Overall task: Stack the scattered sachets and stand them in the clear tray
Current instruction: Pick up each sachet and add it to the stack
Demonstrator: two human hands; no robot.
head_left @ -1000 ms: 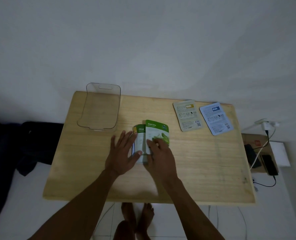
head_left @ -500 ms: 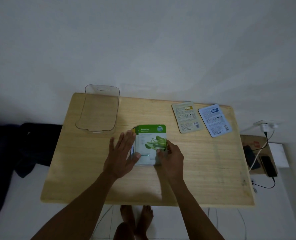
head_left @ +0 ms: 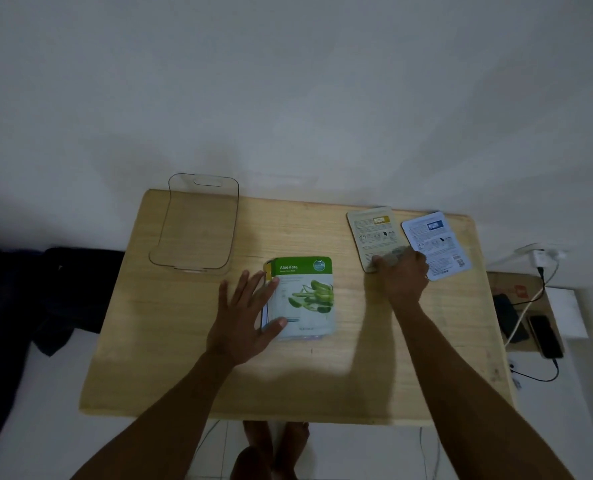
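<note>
A stack of sachets lies mid-table, topped by a green Aloe Vera sachet (head_left: 305, 296). My left hand (head_left: 245, 315) rests flat against the stack's left edge, fingers spread, thumb on the top sachet. Further right, my right hand (head_left: 404, 273) presses its fingertips on the near corner of a beige sachet (head_left: 373, 232) lying face down. A pale blue sachet (head_left: 435, 242) lies beside it, partly under the hand's right side. The clear tray (head_left: 170, 237) stands empty at the table's far left corner.
The wooden table (head_left: 191, 358) stands against a white wall. To the right, a low box holds two phones (head_left: 544, 336) and charging cables. Dark cloth (head_left: 63, 292) lies on the floor at the left. My bare feet (head_left: 271, 448) show below the table's near edge.
My right hand let go of the Aloe Vera sachet, now flat on the stack, and moved right to the beige sachet. My left hand stayed at the stack.
</note>
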